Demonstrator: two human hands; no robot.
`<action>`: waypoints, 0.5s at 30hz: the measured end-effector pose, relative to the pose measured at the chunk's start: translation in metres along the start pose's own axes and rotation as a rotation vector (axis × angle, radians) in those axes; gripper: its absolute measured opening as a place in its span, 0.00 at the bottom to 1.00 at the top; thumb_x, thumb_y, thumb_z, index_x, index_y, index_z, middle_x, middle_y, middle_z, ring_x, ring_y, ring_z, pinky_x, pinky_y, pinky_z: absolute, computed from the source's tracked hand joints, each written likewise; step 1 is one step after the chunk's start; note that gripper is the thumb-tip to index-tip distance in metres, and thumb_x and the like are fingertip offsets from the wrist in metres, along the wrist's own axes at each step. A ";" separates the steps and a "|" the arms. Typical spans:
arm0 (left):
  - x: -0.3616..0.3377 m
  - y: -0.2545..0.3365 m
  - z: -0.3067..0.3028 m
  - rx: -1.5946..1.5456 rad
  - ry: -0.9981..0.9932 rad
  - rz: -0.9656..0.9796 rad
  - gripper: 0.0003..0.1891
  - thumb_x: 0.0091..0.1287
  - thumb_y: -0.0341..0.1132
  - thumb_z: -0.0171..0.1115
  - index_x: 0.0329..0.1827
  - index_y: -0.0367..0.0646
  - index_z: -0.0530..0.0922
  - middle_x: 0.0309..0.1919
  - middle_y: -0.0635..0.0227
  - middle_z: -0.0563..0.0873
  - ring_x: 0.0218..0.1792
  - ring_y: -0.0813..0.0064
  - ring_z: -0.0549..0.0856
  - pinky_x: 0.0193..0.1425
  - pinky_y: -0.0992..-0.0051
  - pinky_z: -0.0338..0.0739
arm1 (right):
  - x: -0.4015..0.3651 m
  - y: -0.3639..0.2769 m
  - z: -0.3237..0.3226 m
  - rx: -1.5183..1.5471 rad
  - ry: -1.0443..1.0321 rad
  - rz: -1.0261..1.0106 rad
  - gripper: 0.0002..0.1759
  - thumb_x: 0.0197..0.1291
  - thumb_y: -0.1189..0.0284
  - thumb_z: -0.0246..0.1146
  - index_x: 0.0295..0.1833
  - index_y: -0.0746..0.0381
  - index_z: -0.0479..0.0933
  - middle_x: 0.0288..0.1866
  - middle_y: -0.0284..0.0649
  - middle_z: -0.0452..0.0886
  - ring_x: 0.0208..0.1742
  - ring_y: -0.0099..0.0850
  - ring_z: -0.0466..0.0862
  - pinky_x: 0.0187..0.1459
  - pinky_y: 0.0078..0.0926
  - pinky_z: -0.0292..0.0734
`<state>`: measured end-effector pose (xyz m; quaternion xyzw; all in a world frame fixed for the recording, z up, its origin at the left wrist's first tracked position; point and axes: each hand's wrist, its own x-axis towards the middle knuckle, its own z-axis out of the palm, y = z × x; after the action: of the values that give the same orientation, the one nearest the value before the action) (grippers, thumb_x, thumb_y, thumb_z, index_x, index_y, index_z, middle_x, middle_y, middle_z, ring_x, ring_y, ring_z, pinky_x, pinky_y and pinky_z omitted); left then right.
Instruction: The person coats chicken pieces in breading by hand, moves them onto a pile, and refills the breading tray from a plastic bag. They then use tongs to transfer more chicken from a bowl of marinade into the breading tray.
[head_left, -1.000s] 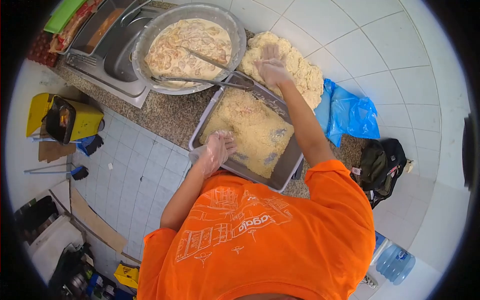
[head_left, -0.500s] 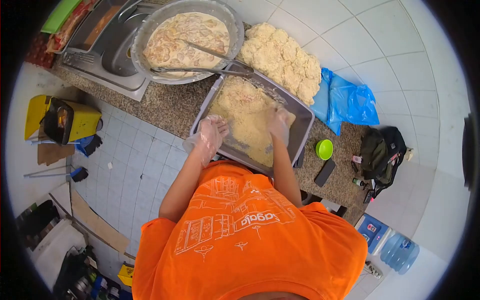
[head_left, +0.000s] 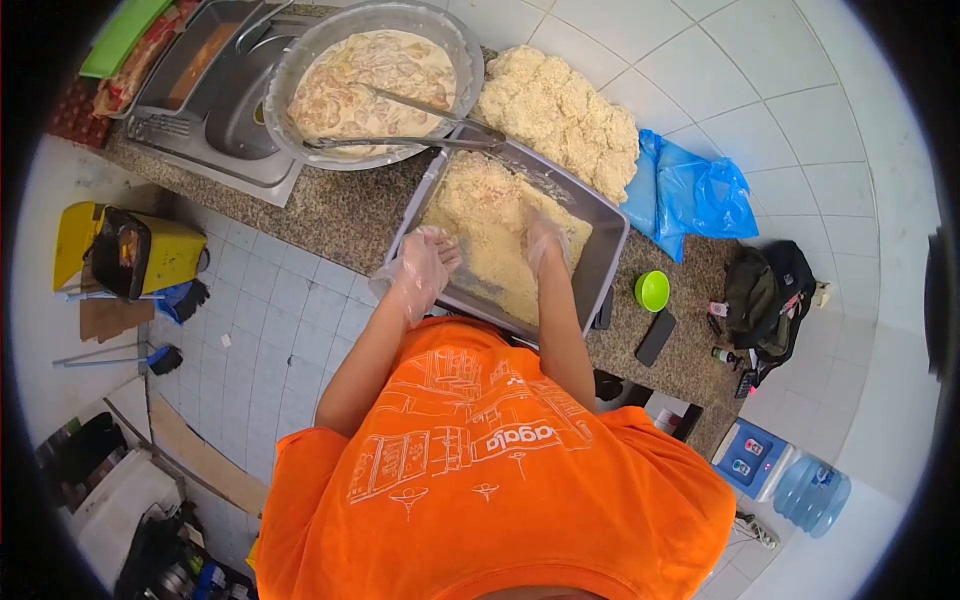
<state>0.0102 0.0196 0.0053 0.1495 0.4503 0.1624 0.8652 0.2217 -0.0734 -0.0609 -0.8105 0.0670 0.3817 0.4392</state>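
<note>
A grey rectangular tub [head_left: 614, 240] on the counter holds pale breading flour [head_left: 500, 265], with a lumpy heap of coated pieces [head_left: 480, 190] at its far left. My left hand [head_left: 430, 262], in a clear plastic glove, is over the tub's left side with its fingers stretched out and nothing held. My right hand [head_left: 545, 245], also gloved, reaches into the flour right of the heap. Its fingers point forward, their tips partly buried. Metal tongs [head_left: 410, 143] lie across the rims of the tub and a large round basin [head_left: 468, 60] of battered pieces in creamy liquid.
A big mound of coated pieces [head_left: 565, 120] lies behind the tub, beside a blue plastic bag [head_left: 695, 195]. To the right are a green bowl [head_left: 652, 290], a phone [head_left: 656, 338] and a dark backpack [head_left: 770, 305]. A metal sink [head_left: 240, 125] is at the left.
My right hand has moved left through the flour, away from the tub's right wall toward the heap. My left hand stays almost where it was.
</note>
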 end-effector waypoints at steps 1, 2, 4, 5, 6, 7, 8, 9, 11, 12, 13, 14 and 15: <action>0.000 0.001 0.000 -0.009 0.004 -0.009 0.25 0.67 0.42 0.45 0.56 0.26 0.66 0.62 0.38 0.67 0.67 0.42 0.64 0.73 0.52 0.58 | 0.004 0.006 0.001 -0.001 0.001 -0.002 0.21 0.61 0.51 0.62 0.47 0.57 0.77 0.26 0.33 0.69 0.26 0.26 0.67 0.28 0.29 0.62; -0.001 0.000 0.001 -0.016 0.008 -0.023 0.24 0.67 0.42 0.44 0.56 0.26 0.66 0.63 0.37 0.66 0.68 0.41 0.63 0.73 0.51 0.57 | -0.004 0.007 0.002 0.183 -0.073 0.052 0.20 0.61 0.50 0.61 0.45 0.56 0.75 0.25 0.33 0.68 0.27 0.27 0.66 0.29 0.31 0.61; -0.001 0.001 0.005 -0.013 -0.001 -0.033 0.25 0.68 0.42 0.44 0.56 0.26 0.65 0.64 0.36 0.65 0.68 0.41 0.63 0.74 0.51 0.56 | -0.014 -0.001 0.004 0.369 -0.144 0.097 0.20 0.62 0.48 0.60 0.43 0.54 0.74 0.24 0.34 0.67 0.28 0.29 0.66 0.29 0.33 0.61; -0.002 0.001 0.005 -0.011 -0.001 -0.041 0.25 0.68 0.42 0.43 0.57 0.26 0.65 0.65 0.35 0.63 0.68 0.41 0.62 0.74 0.51 0.55 | -0.016 -0.005 0.007 0.438 -0.179 0.242 0.20 0.62 0.48 0.60 0.42 0.54 0.74 0.24 0.34 0.67 0.27 0.29 0.65 0.28 0.33 0.61; -0.001 0.000 0.003 -0.011 0.000 -0.039 0.25 0.68 0.42 0.43 0.57 0.26 0.65 0.65 0.35 0.63 0.68 0.41 0.62 0.74 0.51 0.55 | -0.023 -0.012 0.010 0.506 -0.216 0.389 0.19 0.62 0.48 0.60 0.41 0.54 0.73 0.24 0.34 0.68 0.26 0.30 0.65 0.27 0.32 0.60; 0.001 -0.001 0.002 -0.023 0.007 -0.041 0.26 0.68 0.43 0.43 0.58 0.26 0.64 0.65 0.35 0.63 0.69 0.41 0.62 0.74 0.51 0.55 | -0.030 -0.021 0.009 0.507 -0.218 0.386 0.19 0.62 0.48 0.60 0.41 0.54 0.73 0.24 0.34 0.68 0.26 0.30 0.65 0.27 0.32 0.60; 0.002 0.000 0.003 -0.035 0.012 -0.045 0.27 0.68 0.44 0.43 0.59 0.26 0.63 0.66 0.35 0.62 0.69 0.41 0.62 0.74 0.51 0.55 | -0.044 -0.034 0.007 0.537 -0.171 0.446 0.19 0.62 0.49 0.61 0.43 0.53 0.74 0.25 0.34 0.69 0.26 0.30 0.67 0.27 0.33 0.61; 0.001 0.000 0.003 -0.033 0.009 -0.045 0.27 0.68 0.44 0.43 0.59 0.26 0.63 0.66 0.35 0.62 0.69 0.41 0.62 0.74 0.51 0.55 | -0.052 -0.041 0.005 0.566 -0.121 0.507 0.18 0.62 0.50 0.61 0.44 0.53 0.74 0.26 0.34 0.71 0.27 0.31 0.68 0.27 0.34 0.63; -0.002 0.001 0.002 -0.004 -0.040 -0.044 0.29 0.68 0.46 0.42 0.60 0.26 0.62 0.66 0.35 0.61 0.69 0.40 0.61 0.73 0.51 0.55 | -0.014 -0.013 0.009 0.479 -0.114 0.311 0.18 0.61 0.52 0.63 0.46 0.54 0.75 0.27 0.35 0.73 0.28 0.31 0.70 0.29 0.34 0.65; -0.002 -0.001 0.001 -0.002 -0.041 -0.048 0.29 0.68 0.46 0.42 0.60 0.26 0.62 0.66 0.35 0.61 0.69 0.40 0.61 0.73 0.51 0.55 | -0.008 -0.007 0.009 0.385 -0.107 0.121 0.18 0.61 0.54 0.64 0.47 0.55 0.76 0.28 0.35 0.75 0.29 0.31 0.72 0.31 0.34 0.68; 0.000 -0.002 0.001 0.008 -0.039 -0.044 0.29 0.68 0.46 0.42 0.61 0.26 0.62 0.66 0.35 0.61 0.70 0.40 0.61 0.73 0.51 0.55 | -0.003 -0.002 0.004 0.387 -0.106 0.122 0.18 0.61 0.54 0.64 0.47 0.55 0.76 0.28 0.35 0.75 0.29 0.31 0.72 0.31 0.34 0.68; 0.001 -0.001 0.001 0.017 -0.037 -0.036 0.29 0.68 0.46 0.42 0.61 0.26 0.62 0.66 0.35 0.61 0.70 0.40 0.60 0.73 0.51 0.55 | -0.006 -0.004 -0.001 0.227 -0.021 0.033 0.19 0.60 0.56 0.65 0.49 0.57 0.76 0.31 0.37 0.77 0.31 0.30 0.75 0.34 0.34 0.70; -0.001 0.001 0.002 0.018 -0.037 -0.034 0.29 0.68 0.46 0.42 0.61 0.26 0.62 0.66 0.35 0.61 0.70 0.40 0.60 0.73 0.51 0.55 | -0.007 -0.007 -0.006 0.065 0.063 -0.056 0.20 0.59 0.59 0.66 0.50 0.60 0.77 0.34 0.39 0.80 0.34 0.30 0.77 0.37 0.34 0.72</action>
<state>0.0112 0.0194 0.0072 0.1528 0.4381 0.1408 0.8746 0.2229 -0.0757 -0.0495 -0.8090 0.0706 0.3411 0.4735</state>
